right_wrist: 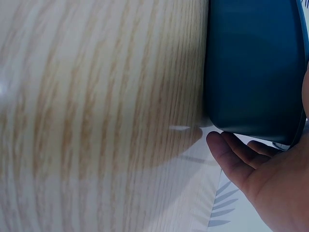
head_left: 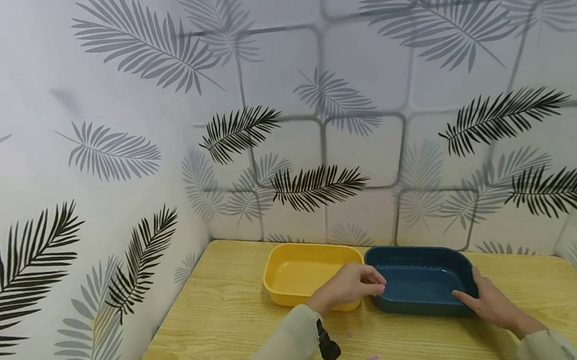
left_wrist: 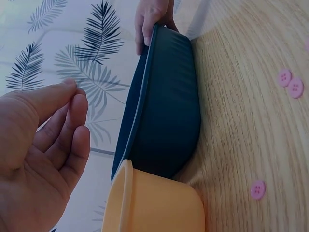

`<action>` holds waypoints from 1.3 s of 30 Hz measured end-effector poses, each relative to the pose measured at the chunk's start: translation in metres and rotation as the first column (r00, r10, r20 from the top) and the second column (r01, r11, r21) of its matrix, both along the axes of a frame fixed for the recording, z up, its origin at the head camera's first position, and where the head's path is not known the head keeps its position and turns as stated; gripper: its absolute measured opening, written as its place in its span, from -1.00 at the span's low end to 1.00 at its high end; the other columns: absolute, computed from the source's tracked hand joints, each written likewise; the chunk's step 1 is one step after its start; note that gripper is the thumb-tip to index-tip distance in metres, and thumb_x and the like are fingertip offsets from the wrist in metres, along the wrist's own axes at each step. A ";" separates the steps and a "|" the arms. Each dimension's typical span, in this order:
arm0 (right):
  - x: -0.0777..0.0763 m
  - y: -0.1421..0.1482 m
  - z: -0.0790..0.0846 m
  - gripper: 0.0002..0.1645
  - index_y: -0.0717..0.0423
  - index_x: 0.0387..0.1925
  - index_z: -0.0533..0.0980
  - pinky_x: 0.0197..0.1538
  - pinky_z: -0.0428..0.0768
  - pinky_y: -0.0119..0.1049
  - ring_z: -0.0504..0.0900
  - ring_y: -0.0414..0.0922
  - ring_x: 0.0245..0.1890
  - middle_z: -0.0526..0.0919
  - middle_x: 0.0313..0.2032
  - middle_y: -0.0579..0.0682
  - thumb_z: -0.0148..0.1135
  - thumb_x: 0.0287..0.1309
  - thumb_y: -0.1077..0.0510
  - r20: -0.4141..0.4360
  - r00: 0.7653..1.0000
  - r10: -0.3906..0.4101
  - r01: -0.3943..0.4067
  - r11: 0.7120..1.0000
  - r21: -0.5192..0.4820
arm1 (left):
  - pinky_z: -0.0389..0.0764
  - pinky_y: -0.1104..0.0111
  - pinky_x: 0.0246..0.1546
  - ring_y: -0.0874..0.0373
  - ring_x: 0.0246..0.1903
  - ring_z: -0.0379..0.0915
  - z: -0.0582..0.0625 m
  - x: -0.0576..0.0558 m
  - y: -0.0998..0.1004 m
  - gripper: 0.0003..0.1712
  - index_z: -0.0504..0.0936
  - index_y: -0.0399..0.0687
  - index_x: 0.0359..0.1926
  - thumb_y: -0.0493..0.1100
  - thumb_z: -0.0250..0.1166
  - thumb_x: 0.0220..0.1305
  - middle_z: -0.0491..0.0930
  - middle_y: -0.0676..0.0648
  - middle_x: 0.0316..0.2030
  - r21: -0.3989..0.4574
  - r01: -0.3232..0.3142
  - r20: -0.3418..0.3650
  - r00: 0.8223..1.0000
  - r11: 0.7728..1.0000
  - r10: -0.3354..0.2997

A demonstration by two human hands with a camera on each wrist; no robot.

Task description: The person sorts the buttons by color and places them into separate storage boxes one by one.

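Note:
My left hand (head_left: 350,284) hangs over the near left part of a dark blue tray (head_left: 410,309), thumb and forefinger pinched together. A bit of pink shows at those fingertips in the head view, like a small pink button; the fingers mostly cover it. At the tray's right end my right hand (head_left: 493,302) grips the wall, thumb over the rim and fingers along the outside, as the right wrist view also shows. Several pink buttons lie on the table, among them a lone button (left_wrist: 258,189) and a touching pair with one button (left_wrist: 295,88) nearer the edge.
A yellow tray (head_left: 290,299) stands against the left end of the blue one, partly behind my left forearm. Both trays sit on a wood-grain table (head_left: 203,322). Behind it rises a wall (head_left: 281,90) with a leaf pattern, continuing along the left.

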State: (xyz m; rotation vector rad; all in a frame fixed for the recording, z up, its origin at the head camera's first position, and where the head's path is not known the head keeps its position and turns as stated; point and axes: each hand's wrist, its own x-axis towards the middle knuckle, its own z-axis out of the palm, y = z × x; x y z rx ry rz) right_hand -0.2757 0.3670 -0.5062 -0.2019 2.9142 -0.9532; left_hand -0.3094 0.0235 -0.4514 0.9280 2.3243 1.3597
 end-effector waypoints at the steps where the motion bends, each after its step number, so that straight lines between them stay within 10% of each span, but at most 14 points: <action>1: 0.000 0.000 0.000 0.21 0.69 0.27 -0.42 0.11 0.08 0.41 -0.10 0.61 0.17 -0.21 0.20 0.77 0.06 0.31 -0.17 -0.002 1.000 0.000 0.000 1.000 0.002 | 0.53 0.50 -0.32 0.26 -0.38 0.57 -0.001 -0.001 0.002 -0.90 0.69 -0.01 -0.24 -0.15 0.28 0.26 0.63 0.19 -0.42 0.003 -0.009 0.007 1.000 1.000 0.009; 39: 0.001 -0.001 0.003 0.20 0.68 0.27 -0.42 0.12 0.07 0.40 -0.11 0.60 0.18 -0.22 0.21 0.76 0.06 0.31 -0.16 0.003 1.000 -0.007 0.007 1.000 -0.013 | 0.52 0.47 -0.35 0.25 -0.42 0.52 -0.023 -0.027 0.024 -0.91 0.67 -0.09 -0.24 -0.21 0.29 0.25 0.57 0.12 -0.46 -0.046 -0.214 0.043 0.975 0.976 0.216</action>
